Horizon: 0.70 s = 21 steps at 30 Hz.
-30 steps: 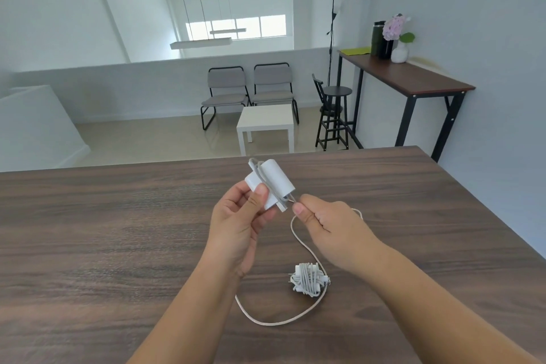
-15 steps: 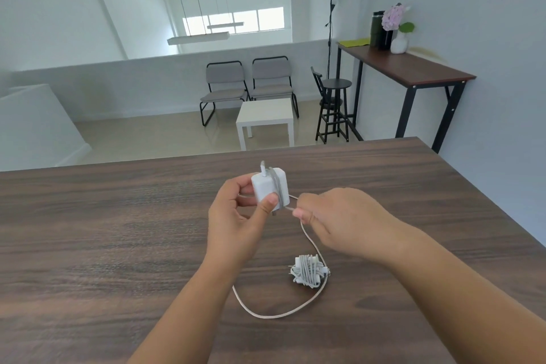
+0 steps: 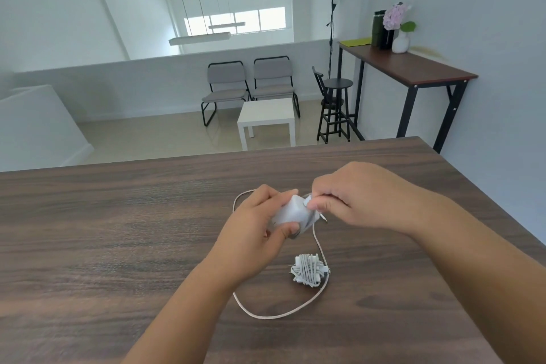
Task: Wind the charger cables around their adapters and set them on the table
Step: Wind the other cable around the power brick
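My left hand [image 3: 254,227] grips a white charger adapter [image 3: 291,214] above the dark wooden table [image 3: 118,245]. My right hand [image 3: 354,195] pinches the adapter's white cable right at the adapter's upper right side. The loose white cable [image 3: 277,315] runs down from the adapter, curves past a second adapter and loops back under my left forearm; another arc of it shows behind my left hand. The second adapter [image 3: 307,270], white and wrapped in its own cable, lies on the table just below my hands.
The table's far edge runs just beyond my hands, and its right edge slants down the right side. Beyond it stand two grey chairs [image 3: 251,86], a small white table [image 3: 267,120], a black stool [image 3: 335,106] and a tall side table [image 3: 413,68] with a vase.
My right hand has moved up and over the adapter, carrying the cable around it. My left hand has turned the adapter and lowered it. The wrapped adapter has not moved.
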Tool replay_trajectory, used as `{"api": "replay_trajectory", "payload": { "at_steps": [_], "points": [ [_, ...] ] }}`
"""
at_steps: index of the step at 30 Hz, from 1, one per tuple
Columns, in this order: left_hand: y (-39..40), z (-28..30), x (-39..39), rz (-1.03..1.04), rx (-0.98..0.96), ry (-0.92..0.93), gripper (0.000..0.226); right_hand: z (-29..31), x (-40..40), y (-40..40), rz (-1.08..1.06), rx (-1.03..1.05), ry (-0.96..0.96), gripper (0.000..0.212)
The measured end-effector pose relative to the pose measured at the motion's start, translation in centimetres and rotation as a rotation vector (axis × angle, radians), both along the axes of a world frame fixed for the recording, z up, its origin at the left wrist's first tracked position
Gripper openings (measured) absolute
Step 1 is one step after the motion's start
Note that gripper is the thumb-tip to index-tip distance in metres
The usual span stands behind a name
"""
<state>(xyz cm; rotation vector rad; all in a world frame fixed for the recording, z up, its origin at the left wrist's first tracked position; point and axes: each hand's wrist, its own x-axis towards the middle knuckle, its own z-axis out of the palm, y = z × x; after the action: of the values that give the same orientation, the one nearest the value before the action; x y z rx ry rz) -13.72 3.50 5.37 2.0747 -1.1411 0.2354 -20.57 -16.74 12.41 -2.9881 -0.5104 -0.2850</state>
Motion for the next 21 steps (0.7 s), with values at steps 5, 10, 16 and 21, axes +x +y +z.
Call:
{"api": "replay_trajectory", "payload": {
  "at_steps": [5, 10, 16, 21],
  "points": [
    [0.5, 1.0, -0.2, -0.084, 0.039, -0.003, 0.045, 0.0, 0.5, -1.4, 0.008, 0.129, -0.11, 0.038],
    [1.0, 2.2, -1.2, -0.203, 0.015, 0.101, 0.04, -1.7, 1.2, -2.0, 0.039, 0.509, -0.002, 0.041],
    [0.8, 2.1, -1.4, -0.214, -0.224, 0.399, 0.038, -5.0, 1.9, -1.0, 0.08, 0.922, 0.119, 0.049],
    [-0.8, 1.3, -1.6, -0.159, -0.554, 0.669, 0.038, -7.0, 2.3, 0.1, -0.031, 1.036, 0.068, 0.056]
  ]
}}
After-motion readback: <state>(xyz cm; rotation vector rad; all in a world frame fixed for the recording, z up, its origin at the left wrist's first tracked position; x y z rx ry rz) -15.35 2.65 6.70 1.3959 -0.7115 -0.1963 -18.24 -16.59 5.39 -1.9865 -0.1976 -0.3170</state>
